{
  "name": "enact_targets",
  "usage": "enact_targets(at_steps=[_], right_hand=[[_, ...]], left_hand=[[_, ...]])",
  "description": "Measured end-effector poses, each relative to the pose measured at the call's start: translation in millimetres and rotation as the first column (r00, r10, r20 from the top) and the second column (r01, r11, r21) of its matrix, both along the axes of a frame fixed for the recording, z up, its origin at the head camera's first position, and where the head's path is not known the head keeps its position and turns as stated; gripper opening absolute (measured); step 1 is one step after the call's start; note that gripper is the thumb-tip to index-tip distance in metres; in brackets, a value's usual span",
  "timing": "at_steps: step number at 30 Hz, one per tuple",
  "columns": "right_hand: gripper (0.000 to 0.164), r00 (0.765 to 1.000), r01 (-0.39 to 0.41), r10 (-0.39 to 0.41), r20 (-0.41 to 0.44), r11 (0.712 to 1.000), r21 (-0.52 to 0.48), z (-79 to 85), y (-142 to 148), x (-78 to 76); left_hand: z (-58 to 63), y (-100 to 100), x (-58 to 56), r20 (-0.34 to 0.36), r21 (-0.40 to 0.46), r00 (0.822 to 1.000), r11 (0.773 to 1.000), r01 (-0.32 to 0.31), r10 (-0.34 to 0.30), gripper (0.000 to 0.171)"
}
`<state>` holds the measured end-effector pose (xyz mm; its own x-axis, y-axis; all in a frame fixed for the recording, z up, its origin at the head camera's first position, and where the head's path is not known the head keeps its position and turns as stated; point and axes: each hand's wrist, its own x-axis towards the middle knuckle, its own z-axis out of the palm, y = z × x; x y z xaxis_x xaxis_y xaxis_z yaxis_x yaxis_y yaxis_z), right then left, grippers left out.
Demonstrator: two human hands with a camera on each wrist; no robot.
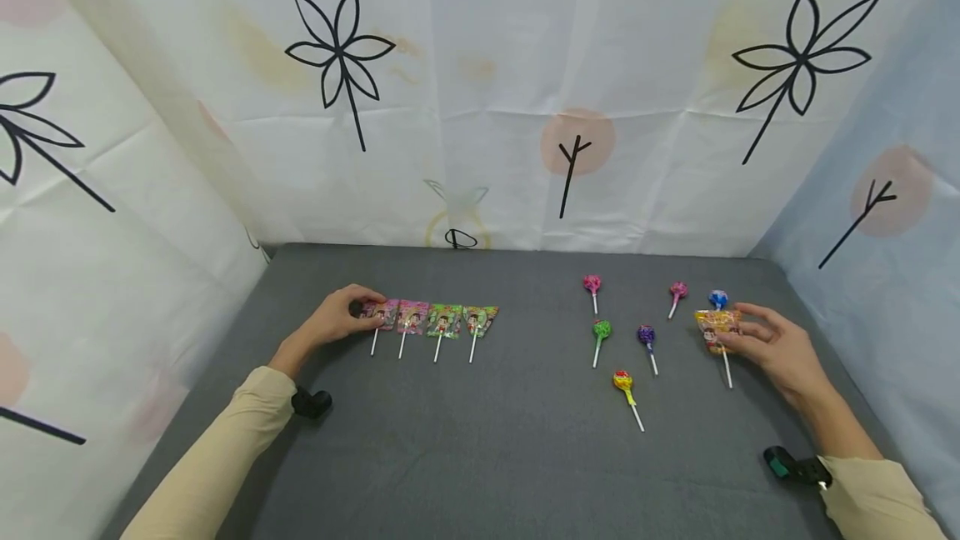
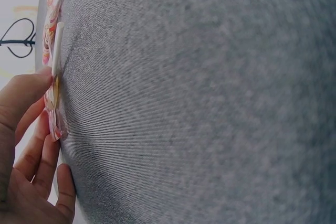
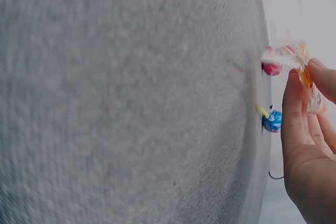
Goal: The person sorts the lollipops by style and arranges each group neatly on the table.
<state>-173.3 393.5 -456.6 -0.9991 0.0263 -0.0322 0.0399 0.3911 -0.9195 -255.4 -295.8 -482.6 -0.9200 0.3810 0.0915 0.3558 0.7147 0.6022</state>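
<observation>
At the left, my left hand [image 1: 333, 320] pinches the leftmost flat-wrapped pink lollipop [image 1: 386, 313], thumb on its wrapper in the left wrist view. That lollipop stands first in a row with another pink-wrapped lollipop [image 1: 413, 317] and two green-wrapped lollipops [image 1: 445, 320], sticks toward me. Over on the right, my right hand [image 1: 783, 357] holds an orange-wrapped lollipop [image 1: 716, 325] between thumb and fingers, its white stick pointing down toward me. The right wrist view shows this orange wrapper [image 3: 306, 80] raised off the cloth. Just behind it lies a blue ball lollipop [image 1: 718, 299], partly hidden.
Loose ball lollipops lie right of centre: a pink one [image 1: 592, 283], another pink one [image 1: 678, 289], a green one [image 1: 602, 329], a purple one [image 1: 647, 336] and a red-and-yellow one [image 1: 622, 381]. The grey cloth-covered table [image 1: 465, 457] meets patterned curtains [image 1: 487, 90] behind and at both sides.
</observation>
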Motion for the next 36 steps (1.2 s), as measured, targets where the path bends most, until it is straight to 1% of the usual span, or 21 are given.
enact_targets(at_steps=[2,5,9,11,14,16,19,21,25,29,32,36], right_hand=[[0.047,1.000,-0.011,0.012,0.007,0.997,-0.079,0.7,0,1.4],[0.045,1.000,-0.031,0.031,-0.001,0.982,-0.185,1.3,-2,3.2],[0.048,0.998,-0.054,0.046,-0.036,0.960,-0.273,2.7,-7,5.0],[0.046,0.997,-0.065,0.052,-0.055,0.956,-0.285,4.1,-10,5.5],[0.040,0.995,-0.081,0.062,-0.075,0.955,-0.286,6.4,-14,5.4],[0.035,0.995,-0.086,0.069,-0.073,0.961,-0.261,8.1,-17,5.4],[0.031,0.995,-0.084,0.074,-0.060,0.977,-0.198,10.6,-22,4.8],[0.030,0.995,-0.083,0.075,-0.058,0.986,-0.143,12.1,-26,4.0],[0.031,0.993,-0.099,0.091,-0.077,0.990,-0.103,15.6,-36,0.6],[0.035,0.986,-0.135,0.129,-0.104,0.990,-0.052,19.7,-48,-2.9],[0.039,0.981,-0.164,0.158,-0.113,0.986,-0.043,22.1,-58,-6.2],[0.038,0.971,-0.218,0.207,-0.122,0.972,-0.086,24.3,-71,-11.6]], left_hand=[[0.1,0,-0.1,0.002,0.001,1.000,1.000,0.001,-0.001,0.039],[0.1,1,0.6,0.001,0.002,1.000,1.000,0.002,-0.002,0.039],[0.0,2,0.4,0.004,0.001,1.000,1.000,0.001,-0.001,0.039],[-0.2,2,0.1,0.003,0.001,1.000,1.000,0.000,0.000,0.039],[-0.1,2,-0.3,0.005,0.005,1.000,1.000,-0.003,0.003,0.039],[0.2,2,-0.3,0.008,0.009,1.000,1.000,-0.004,0.004,0.039],[-0.3,2,-0.9,0.010,0.009,1.000,1.000,-0.003,0.003,0.039],[-0.4,2,-0.9,0.009,0.009,1.000,1.000,-0.003,0.003,0.039],[-0.4,1,-0.4,0.001,0.008,1.000,1.000,0.002,-0.002,0.039],[0.7,1,0.7,-0.010,0.018,1.000,1.000,0.011,-0.011,0.038],[1.6,2,1.7,-0.014,0.025,1.000,1.000,0.015,-0.015,0.038],[1.7,1,2.4,-0.019,0.023,1.000,1.000,0.012,-0.012,0.037]])
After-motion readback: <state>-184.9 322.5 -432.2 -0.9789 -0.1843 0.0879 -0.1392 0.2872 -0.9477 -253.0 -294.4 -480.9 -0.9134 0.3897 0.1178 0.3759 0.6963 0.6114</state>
